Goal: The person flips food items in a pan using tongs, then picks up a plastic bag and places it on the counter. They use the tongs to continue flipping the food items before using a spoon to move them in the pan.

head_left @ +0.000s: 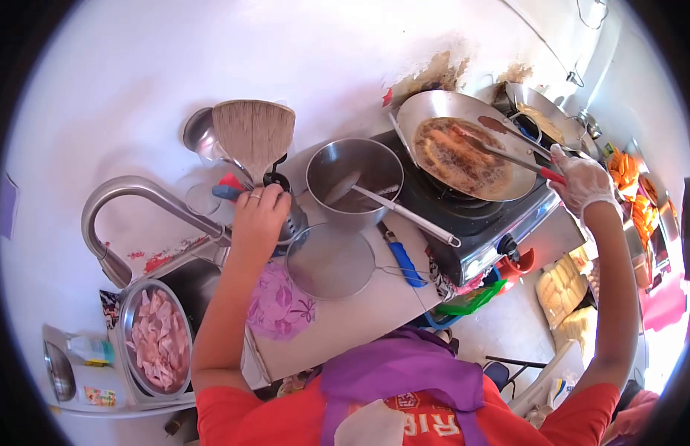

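My right hand (583, 180), in a clear plastic glove, grips red-handled tongs (514, 154) over a wok (517, 178). Long browned pieces of food (456, 152) fry in bubbling oil there. My left hand (257, 217) is closed at the top of a dark utensil holder (293, 221). What its fingers hold is hidden. From the holder rise a broad wooden spatula (253, 130), a metal ladle (201, 132) and a red-and-blue handle (229, 187). Beside it, a steel pot (323, 167) contains a long-handled ladle (419, 219).
A round wire strainer (330, 260) and blue-handled knife (404, 259) lie on the counter. The black gas stove (471, 230) bears the wok; a second wok (557, 111) stands behind. Left are the faucet (137, 186) and an oval basin (129, 349) of raw chicken (159, 334).
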`<state>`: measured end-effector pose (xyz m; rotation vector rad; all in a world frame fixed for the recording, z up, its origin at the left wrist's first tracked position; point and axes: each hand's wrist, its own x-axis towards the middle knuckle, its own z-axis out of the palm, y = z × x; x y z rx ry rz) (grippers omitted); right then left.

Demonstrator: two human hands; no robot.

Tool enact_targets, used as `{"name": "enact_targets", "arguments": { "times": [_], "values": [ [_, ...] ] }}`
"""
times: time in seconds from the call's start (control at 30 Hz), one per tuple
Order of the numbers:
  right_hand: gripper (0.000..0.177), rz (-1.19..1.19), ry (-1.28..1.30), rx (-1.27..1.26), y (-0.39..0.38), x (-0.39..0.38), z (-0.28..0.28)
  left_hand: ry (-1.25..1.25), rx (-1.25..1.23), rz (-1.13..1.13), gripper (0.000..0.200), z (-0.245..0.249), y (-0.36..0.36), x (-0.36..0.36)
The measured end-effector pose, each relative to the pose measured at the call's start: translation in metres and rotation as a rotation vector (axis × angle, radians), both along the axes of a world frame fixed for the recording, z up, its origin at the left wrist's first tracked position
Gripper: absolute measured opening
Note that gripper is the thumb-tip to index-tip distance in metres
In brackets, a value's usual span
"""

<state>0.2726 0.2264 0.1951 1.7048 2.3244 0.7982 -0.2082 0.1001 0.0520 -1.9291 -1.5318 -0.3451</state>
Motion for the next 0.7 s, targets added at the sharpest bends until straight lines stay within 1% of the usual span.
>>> {"name": "enact_targets", "arguments": {
  "times": [0.07,0.1,0.2,0.3,0.33,0.4,0.43,0.53,0.57,0.67,0.7],
  "values": [
    [0.051,-0.007,-0.005,-0.009,-0.003,0.000,0.001,-0.045,0.027,-0.059,0.024,0.006,0.000,-0.005],
    [0.051,-0.016,-0.008,-0.010,-0.005,0.002,0.002,-0.087,0.093,-0.095,0.024,0.012,-0.002,-0.004],
    [0.051,-0.063,0.011,-0.046,-0.003,0.005,0.008,-0.135,0.226,-0.080,0.024,0.021,-0.008,-0.005],
    [0.048,-0.128,0.014,-0.055,-0.006,-0.001,0.015,-0.396,0.388,-0.181,0.025,0.032,-0.022,0.000],
    [0.048,-0.155,0.012,-0.072,-0.007,-0.002,0.018,-0.396,0.305,-0.170,0.025,0.038,-0.028,0.005],
    [0.049,-0.095,0.004,-0.018,-0.004,0.007,0.009,-0.384,0.150,-0.139,0.026,0.047,-0.035,0.012],
    [0.049,-0.062,0.003,0.013,-0.002,0.010,0.007,-0.390,0.030,-0.170,0.027,0.042,-0.034,0.010],
    [0.051,-0.145,-0.048,-0.036,-0.001,0.010,0.011,-0.237,-0.002,-0.158,0.031,0.015,-0.025,0.018],
    [0.050,-0.156,-0.024,-0.045,-0.005,0.008,0.015,-0.200,-0.022,-0.145,0.036,0.004,-0.022,0.013],
    [0.046,-0.140,-0.084,-0.057,-0.017,0.007,0.028,-0.083,0.059,-0.079,0.035,0.001,-0.015,0.024],
    [0.041,-0.139,-0.114,-0.054,-0.022,0.007,0.031,-0.070,0.077,-0.057,0.035,-0.003,-0.012,0.024]
  ]
}}
